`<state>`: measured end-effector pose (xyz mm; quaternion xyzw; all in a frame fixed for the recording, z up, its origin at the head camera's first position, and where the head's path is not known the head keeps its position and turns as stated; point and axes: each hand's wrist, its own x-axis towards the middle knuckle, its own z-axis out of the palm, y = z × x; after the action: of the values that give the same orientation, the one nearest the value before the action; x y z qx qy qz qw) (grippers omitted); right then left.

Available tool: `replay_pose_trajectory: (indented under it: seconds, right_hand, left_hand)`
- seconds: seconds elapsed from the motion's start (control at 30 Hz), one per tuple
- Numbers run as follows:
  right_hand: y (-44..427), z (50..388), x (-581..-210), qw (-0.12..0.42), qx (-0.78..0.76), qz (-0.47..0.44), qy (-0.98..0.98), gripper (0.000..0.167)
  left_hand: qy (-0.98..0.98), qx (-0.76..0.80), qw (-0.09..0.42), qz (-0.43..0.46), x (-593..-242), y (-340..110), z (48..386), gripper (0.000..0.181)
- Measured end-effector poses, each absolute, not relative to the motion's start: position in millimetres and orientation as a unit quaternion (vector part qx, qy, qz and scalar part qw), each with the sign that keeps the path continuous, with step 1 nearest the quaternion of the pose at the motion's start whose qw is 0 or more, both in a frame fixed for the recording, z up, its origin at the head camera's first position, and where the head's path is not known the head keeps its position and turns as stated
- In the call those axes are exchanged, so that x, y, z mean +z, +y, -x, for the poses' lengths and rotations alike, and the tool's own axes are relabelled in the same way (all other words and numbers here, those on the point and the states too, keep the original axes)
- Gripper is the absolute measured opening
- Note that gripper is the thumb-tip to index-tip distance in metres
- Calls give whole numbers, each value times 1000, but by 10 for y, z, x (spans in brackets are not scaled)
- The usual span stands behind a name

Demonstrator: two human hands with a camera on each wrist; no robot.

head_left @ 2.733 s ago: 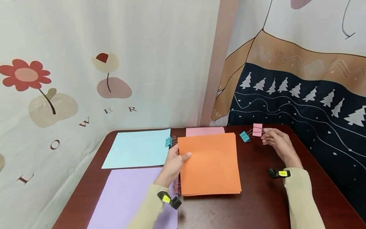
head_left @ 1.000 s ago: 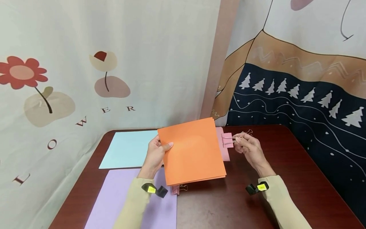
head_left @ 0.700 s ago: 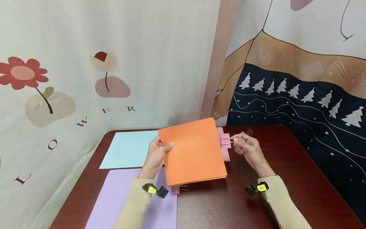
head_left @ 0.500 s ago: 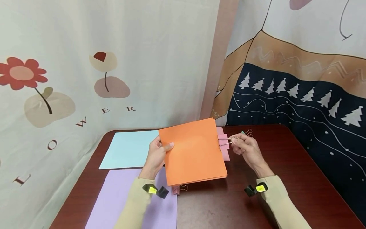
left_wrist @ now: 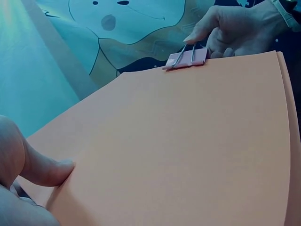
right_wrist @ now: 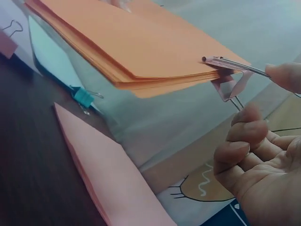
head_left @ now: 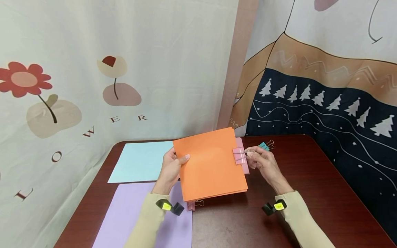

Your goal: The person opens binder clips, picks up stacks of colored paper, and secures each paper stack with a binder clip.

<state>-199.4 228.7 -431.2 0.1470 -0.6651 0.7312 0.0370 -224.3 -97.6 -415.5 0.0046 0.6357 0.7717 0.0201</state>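
A stack of orange paper sheets (head_left: 211, 175) is held tilted above the table. My left hand (head_left: 167, 170) grips its left edge, thumb (left_wrist: 49, 172) on top and fingers hidden underneath. At the right edge, my right hand (head_left: 266, 167) pinches the wire handles of a pink binder clip (head_left: 238, 156) between thumb and fingers. The clip straddles the sheets, one side over the top sheet. In the right wrist view the clip (right_wrist: 226, 88) is spread, and its lower side hangs below the stack.
Pink paper (head_left: 246, 168) lies behind the orange stack. A loose teal binder clip (head_left: 264, 146) rests beyond my right hand. Light blue paper (head_left: 139, 162) bears another teal clip (right_wrist: 83, 97); purple paper (head_left: 139, 220) bears a pink clip (head_left: 190, 206). Curtains (head_left: 173, 69) hang behind the table (head_left: 310, 193).
My right hand took the pink binder clip from beside the teal one and moved it left onto the orange stack's right edge. My left hand lifted and tilted the stack.
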Motion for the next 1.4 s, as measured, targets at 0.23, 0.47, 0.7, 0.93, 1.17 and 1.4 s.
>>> replay_pose_trajectory:
  seconds: [0.23, 0.47, 0.7, 0.93, 1.17, 1.4]
  right_hand:
    - [2254, 2012, -4335, 25, 707, -120, -697, 34]
    - [2286, 2007, -4313, 35, 650, -70, -756, 40]
    - [2437, 1956, -4327, 56, 583, -29, -810, 41]
    - [2493, 1940, -4380, 39, 535, -7, -844, 47]
    - [2560, 1899, -4426, 0, 529, 12, -849, 53]
    - [2677, 1837, -4460, -26, 518, 33, -854, 57]
  left_hand:
    - [635, 772, 29, 5, -4148, -981, 2233, 43]
    - [638, 768, 57, -6, -4111, -973, 2235, 49]
    - [682, 725, 87, -35, -4076, -906, 2272, 52]
    - [717, 686, 114, -43, -4147, -924, 2298, 37]
    - [742, 657, 128, -49, -4251, -896, 2329, 31]
    - [754, 635, 157, -61, -4336, -813, 2384, 36]
